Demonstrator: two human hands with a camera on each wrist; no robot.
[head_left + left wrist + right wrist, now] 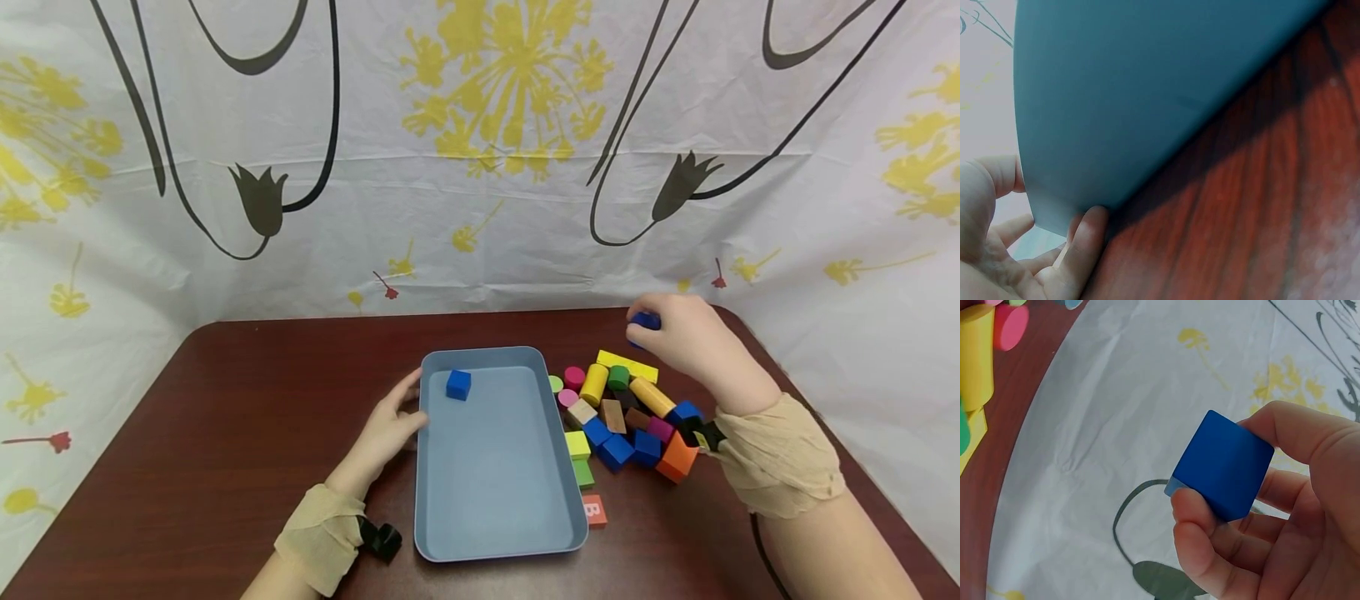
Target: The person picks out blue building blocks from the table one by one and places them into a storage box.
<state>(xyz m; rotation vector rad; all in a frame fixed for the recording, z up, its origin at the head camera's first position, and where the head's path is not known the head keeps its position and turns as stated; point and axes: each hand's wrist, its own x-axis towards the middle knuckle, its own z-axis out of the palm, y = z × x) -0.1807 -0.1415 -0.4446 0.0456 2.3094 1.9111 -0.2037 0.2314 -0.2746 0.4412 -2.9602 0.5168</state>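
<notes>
My right hand (686, 342) is raised above the table's far right side. It pinches a blue cube (1224, 465) between thumb and fingers; in the head view the fingers partly cover this cube. My left hand (386, 429) touches the left side of a grey-blue tray (495, 508), thumb near the rim and relaxed fingers against the outer wall, as the left wrist view shows. Another blue cube (458, 385) lies inside the tray near its upper left corner. Right of the tray lies a pile of coloured wooden blocks, among them a yellow cylinder (594, 386) and an orange block (677, 457).
A red block with a letter B (594, 511) lies against the tray's lower right side, near green blocks (582, 473). The dark red-brown table (225, 442) meets a patterned white cloth (495, 275) behind it. A black cable (761, 546) hangs by the right forearm.
</notes>
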